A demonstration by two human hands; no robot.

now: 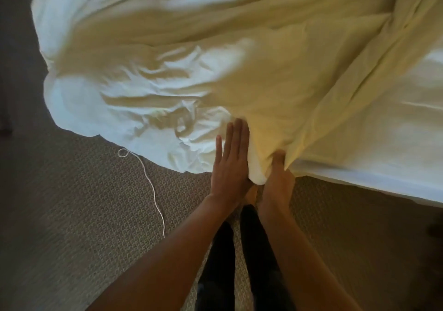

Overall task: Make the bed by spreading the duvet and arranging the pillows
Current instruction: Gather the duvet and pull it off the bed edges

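Duvet (215, 54) lies rumpled over the bed's (383, 176) edge, its bunched fold pinched in the right hand (278, 179), while the flat, straight-fingered left hand (230, 164) presses beside it.

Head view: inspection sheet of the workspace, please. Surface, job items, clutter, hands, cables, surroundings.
Surface: mattress, white sheet bare at right.
Job's things: duvet crumpled, bunched leftward, spilling over the bed's edge; pillows not seen.
Clutter: nothing seen.
Hands: left hand flat against the duvet, fingers straight; right hand grips a duvet fold.
Cables: white cord loose on the floor, looped end.
Surroundings: patterned carpet; person's legs.
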